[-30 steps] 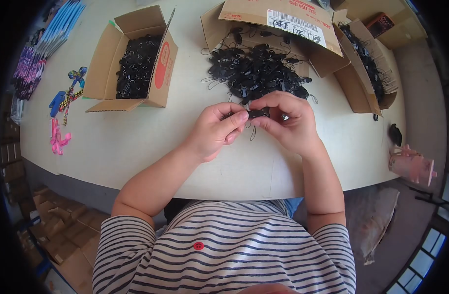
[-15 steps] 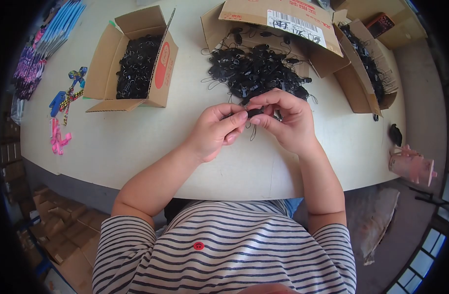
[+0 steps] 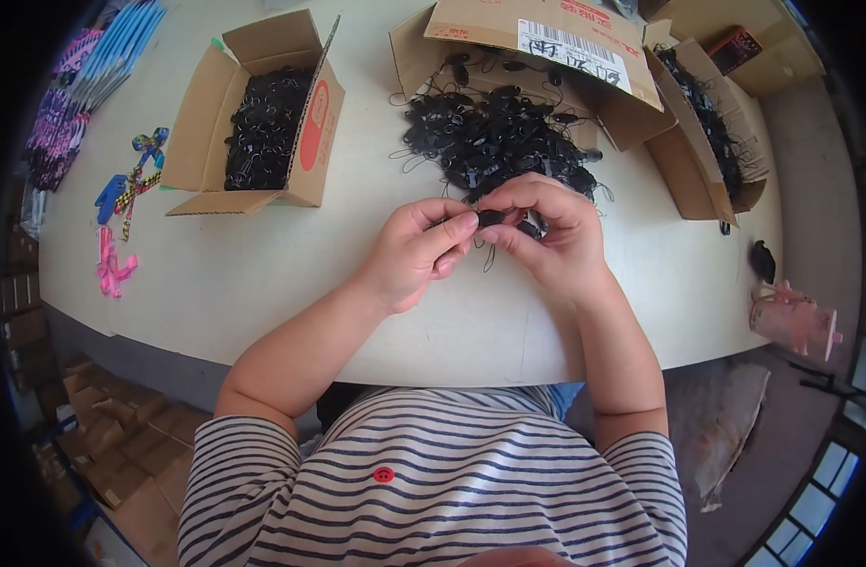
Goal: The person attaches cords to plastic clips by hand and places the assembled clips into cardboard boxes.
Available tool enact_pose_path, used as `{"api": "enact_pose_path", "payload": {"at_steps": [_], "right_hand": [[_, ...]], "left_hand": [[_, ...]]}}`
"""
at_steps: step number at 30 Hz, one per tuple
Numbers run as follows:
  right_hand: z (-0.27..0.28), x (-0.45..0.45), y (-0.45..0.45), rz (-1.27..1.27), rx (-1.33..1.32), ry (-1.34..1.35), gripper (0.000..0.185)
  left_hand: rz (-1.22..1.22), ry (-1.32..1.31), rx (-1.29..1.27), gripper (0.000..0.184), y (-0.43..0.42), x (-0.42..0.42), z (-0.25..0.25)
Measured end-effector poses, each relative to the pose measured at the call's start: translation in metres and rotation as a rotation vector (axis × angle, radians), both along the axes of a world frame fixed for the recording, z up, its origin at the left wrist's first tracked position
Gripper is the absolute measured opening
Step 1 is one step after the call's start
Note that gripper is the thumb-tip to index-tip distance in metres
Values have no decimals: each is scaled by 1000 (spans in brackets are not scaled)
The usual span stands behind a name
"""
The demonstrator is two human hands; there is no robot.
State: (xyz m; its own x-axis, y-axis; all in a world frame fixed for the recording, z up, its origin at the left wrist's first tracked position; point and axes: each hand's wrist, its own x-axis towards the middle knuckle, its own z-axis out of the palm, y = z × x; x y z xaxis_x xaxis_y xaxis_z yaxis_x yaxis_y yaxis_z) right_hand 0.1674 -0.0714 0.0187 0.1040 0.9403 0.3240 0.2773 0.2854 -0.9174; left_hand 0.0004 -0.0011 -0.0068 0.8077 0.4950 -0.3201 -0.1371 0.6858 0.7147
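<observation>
Between my two hands is a small black plastic buckle [image 3: 491,217] with a thin cord loop hanging below it. My left hand [image 3: 424,248] pinches its left end between thumb and fingers. On the other side, the thumb and forefinger of my right hand [image 3: 552,227] close on its right end, and another black piece [image 3: 528,228] shows within the curled fingers. Just beyond my hands lies a heap of similar black buckles with cord loops [image 3: 499,132], partly spilling from a tipped cardboard box [image 3: 537,28].
An open carton [image 3: 334,142] of black clips [image 3: 268,128] stands to the left. Another box [image 3: 684,170] of black corded pieces is at the right. Colourful lanyards [image 3: 121,269] lie at far left, and a pink cup [image 3: 797,323] sits by the right edge.
My right fingers have shifted slightly around the buckle, and more of its black body shows between the hands. My left hand stays nearly still.
</observation>
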Motion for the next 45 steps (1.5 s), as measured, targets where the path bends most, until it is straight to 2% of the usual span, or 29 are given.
{"api": "enact_pose_path", "payload": {"at_steps": [14,21,24,26,30,31,34,38,40,45], "right_hand": [[9,-1,2,-9,127,-230,15],[13,1,0,-74,115,-153,11],[11,20,-2,-273,179,-47,10],[12,44,-5,-518,296,13,13],[31,106,-21,-1073,611,-372,23],[40,111,-27,-1261,451,-545,22],[33,135,-36,-1145,271,-460,19],[41,112,-39,-1082,275,-469,14],[36,103,-32,-941,413,-245,13],[35,80,-22,-822,479,-412,14]], "left_hand": [[-6,-22,32,14,0,0,0],[2,-36,-38,13,1,-1,2],[12,-49,-110,13,5,-2,1],[3,-48,-124,13,6,-2,3],[-11,-49,-103,13,3,-1,2],[-11,-44,-103,14,3,-1,1],[-6,-38,-92,14,2,0,-1],[-3,-24,-76,12,5,0,-3],[-7,-37,-85,11,5,-1,-4],[15,-98,-180,9,4,-5,4]]}}
